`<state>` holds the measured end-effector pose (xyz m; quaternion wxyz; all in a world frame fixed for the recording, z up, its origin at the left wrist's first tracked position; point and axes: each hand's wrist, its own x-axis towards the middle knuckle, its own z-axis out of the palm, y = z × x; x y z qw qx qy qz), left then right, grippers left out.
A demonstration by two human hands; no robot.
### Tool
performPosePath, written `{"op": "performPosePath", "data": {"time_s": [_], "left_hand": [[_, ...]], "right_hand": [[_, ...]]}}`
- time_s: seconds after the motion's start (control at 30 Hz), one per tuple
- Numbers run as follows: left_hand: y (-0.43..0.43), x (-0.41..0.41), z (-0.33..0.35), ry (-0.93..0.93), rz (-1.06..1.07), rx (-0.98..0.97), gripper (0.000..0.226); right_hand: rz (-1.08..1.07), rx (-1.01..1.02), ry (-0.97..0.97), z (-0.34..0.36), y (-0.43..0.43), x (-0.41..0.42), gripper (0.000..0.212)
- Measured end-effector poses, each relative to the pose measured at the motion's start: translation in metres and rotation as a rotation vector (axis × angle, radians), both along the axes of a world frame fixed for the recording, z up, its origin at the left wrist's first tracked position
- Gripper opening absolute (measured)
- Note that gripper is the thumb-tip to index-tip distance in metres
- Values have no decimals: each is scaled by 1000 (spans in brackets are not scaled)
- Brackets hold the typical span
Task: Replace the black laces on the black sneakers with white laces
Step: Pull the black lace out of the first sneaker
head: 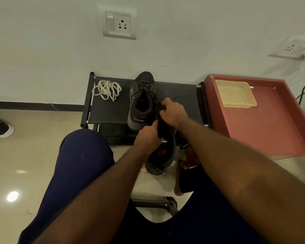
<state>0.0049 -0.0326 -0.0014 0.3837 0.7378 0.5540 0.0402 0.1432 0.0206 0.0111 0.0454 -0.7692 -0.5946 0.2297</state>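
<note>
Rack, sneaker in left hand, right hand

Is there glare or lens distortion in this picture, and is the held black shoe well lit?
Head view: a bright reflection glares on the floor tiles at lower left. Head view: the wide lens skews the edges, so the far-right wall socket looks slanted. Head view: the held sneaker, gripped by the left hand and right hand, is dim, with little detail.
</note>
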Motion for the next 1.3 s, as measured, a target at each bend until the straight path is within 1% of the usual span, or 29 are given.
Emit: {"op": "performPosePath", "data": {"time_s": [0.03, 0.07, 0.1, 0.2, 0.27, 0.37, 0.5, 0.57, 0.63, 0.67, 0.73, 0.77, 0.8, 0.83, 0.9, 0.93, 1.03, 1.13, 1.2, 1.27, 1.3], "left_hand": [[0, 0, 0, -4, -1, -2, 57], [0, 0, 0, -7, -1, -3, 55], [0, 0, 0, -7, 0, -1, 55], [-2, -1, 0, 4, -1, -1, 59], [-2, -1, -1, -4, -1, -6, 60], [-1, -1, -1, -18, -1, 2, 59], [0, -1, -1, -4, 6, -12, 67], [0, -1, -1, -5, 3, -15, 68], [0, -2, -1, -3, 1, -10, 66], [0, -1, -1, -1, 1, -11, 65], [-1, -1, -1, 1, 2, -12, 61], [-1, -1, -1, 1, 2, -9, 59], [-1, -1, -1, 2, 3, -6, 58], [0, -1, -2, 1, 4, -5, 57], [0, -1, -2, 5, 6, -7, 56], [0, -1, -2, 11, 2, -8, 56], [0, 0, -1, 12, -5, -11, 60], [0, -1, -1, 9, -10, 0, 65], [0, -2, 0, 4, -12, -1, 65], [0, -2, 1, -2, -9, -14, 62], [0, -2, 1, -4, -7, -19, 60]], "right_hand": [[106, -42, -49, 1, 1, -1, 43], [200, -82, -100, 2, 3, -2, 45], [271, -104, -146, 1, 5, -3, 40], [367, -101, -238, 0, 9, -5, 11], [397, -76, -277, 1, 8, -5, 13], [339, -48, -232, -1, 8, -3, 20], [57, 22, -47, -2, 5, -1, 22], [-12, 45, 1, -2, 1, 3, 19], [-4, 51, 32, -2, -2, 8, 16], [23, 43, 46, -1, -3, 10, 19], [132, -12, 40, 2, -2, 11, 35], [203, -51, 3, 3, -1, 10, 40], [272, -86, -47, 4, 0, 9, 40], [328, -109, -94, 3, 1, 7, 35], [379, -115, -145, 2, 2, 5, 17], [387, -110, -161, 1, 2, 4, 12], [355, -96, -170, 3, 2, 0, 13], [146, -27, -44, 4, 2, -1, 12], [64, -2, -15, 5, 1, 2, 11], [110, -42, -19, 8, 0, 5, 14], [163, -78, -22, 11, -1, 5, 24]]}}
